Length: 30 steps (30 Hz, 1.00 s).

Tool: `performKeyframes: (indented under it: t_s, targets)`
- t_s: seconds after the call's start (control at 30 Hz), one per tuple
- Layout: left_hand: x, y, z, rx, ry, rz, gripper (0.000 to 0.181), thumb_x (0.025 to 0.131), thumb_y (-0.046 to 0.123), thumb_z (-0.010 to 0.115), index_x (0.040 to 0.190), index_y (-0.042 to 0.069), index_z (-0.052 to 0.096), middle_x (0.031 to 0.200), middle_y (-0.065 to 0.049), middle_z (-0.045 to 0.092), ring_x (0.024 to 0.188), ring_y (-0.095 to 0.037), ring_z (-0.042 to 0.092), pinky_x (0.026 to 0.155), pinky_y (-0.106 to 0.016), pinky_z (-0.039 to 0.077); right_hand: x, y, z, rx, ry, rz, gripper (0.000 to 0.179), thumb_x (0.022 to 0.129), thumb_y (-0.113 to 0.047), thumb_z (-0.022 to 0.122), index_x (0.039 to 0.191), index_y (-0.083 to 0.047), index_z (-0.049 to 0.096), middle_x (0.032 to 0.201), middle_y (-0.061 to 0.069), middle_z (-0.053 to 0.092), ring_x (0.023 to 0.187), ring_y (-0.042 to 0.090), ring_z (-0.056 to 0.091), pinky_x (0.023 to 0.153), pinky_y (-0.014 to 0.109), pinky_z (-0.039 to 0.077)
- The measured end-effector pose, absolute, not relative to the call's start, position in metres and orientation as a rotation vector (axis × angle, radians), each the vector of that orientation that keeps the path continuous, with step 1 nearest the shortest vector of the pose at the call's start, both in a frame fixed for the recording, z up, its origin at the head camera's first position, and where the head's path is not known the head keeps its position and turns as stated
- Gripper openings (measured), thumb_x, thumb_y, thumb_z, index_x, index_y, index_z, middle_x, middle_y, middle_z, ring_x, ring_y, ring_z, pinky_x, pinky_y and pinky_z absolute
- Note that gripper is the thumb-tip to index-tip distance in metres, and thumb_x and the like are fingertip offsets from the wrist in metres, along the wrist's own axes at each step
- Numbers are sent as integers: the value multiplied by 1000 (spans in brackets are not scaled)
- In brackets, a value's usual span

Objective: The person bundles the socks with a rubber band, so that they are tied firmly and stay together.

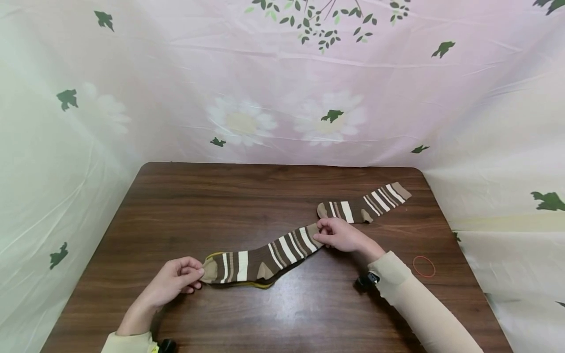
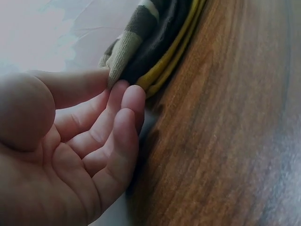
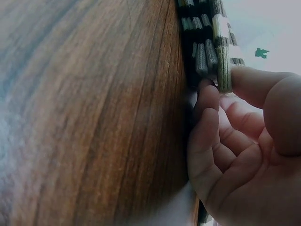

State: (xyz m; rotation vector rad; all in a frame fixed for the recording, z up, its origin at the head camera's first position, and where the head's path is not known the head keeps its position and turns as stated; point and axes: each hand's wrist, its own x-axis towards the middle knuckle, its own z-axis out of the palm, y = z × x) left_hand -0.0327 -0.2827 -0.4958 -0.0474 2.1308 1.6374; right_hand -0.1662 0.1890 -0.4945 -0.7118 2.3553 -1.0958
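Looks like squaring up the top sock (image 1: 256,260) over the dark under layer (image 2: 150,52) — lying mid-table (image 1: 185,215), stretched out between both hands. Pinching its toe with left hand (image 1: 176,279), thumb against fingers; pinching its cuff with right hand (image 1: 343,235), same grip. Judging by yellow and dark edges peeking out along the near side, not flush yet. For the next move, probably need to match toe, heel and cuff to the layer below, then let go without dragging it. Lying just beyond right hand: far sock (image 1: 358,208), similarly striped. Can't make out the number of socks underneath — mostly covered, with ends tucked behind fingers. Can't tell either whether pinching only the top one or more. Hard to judge any gap between right hand and far sock.
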Motion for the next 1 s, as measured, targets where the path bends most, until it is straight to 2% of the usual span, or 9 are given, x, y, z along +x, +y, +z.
performKeyframes:
  t_s: [0.33, 0.5, 0.7, 0.83, 1.0]
  targets:
    - [-37, -280, -490, -17, 2213, 1557, 25, 104, 17, 67, 111, -7, 63, 90, -10, 70, 80, -19, 70, 67, -32, 59, -165, 195, -493, -713, 2334, -1110, 14, 104, -18, 68, 106, -6, 63, 75, -2, 64, 64, 14, 62, 60, 28, 54]
    - [-41, -275, -482, 10, 2342, 1487, 21, 104, 16, 67, 110, -4, 66, 92, -10, 68, 80, -17, 65, 68, -31, 58, -164, 200, -490, -729, 2385, -1079, 14, 103, -20, 68, 109, -7, 66, 80, -3, 68, 69, 10, 64, 64, 28, 55]
    - [-48, -261, -469, 34, 2571, 1284, 14, 103, 20, 70, 107, 7, 70, 93, -3, 69, 80, -13, 61, 68, -26, 50, -161, 211, -484, -761, 2441, -1077, 17, 103, -20, 68, 114, -6, 68, 80, -3, 67, 70, 8, 62, 64, 28, 53]
    - [-53, -250, -459, 64, 2656, 1185, 13, 102, 26, 71, 105, 14, 72, 95, 1, 68, 87, -14, 60, 75, -30, 47, -161, 219, -480, -757, 2478, -1080, 18, 103, -20, 69, 115, -6, 68, 80, -1, 68, 69, 8, 62, 64, 28, 53]
    - [-63, -232, -452, 115, 2728, 1152, 9, 101, 26, 72, 103, 17, 72, 98, 1, 66, 92, -15, 60, 82, -36, 48, -162, 229, -474, -716, 2514, -1069, 18, 104, -20, 68, 116, -6, 68, 83, 4, 70, 70, 10, 64, 65, 28, 53]
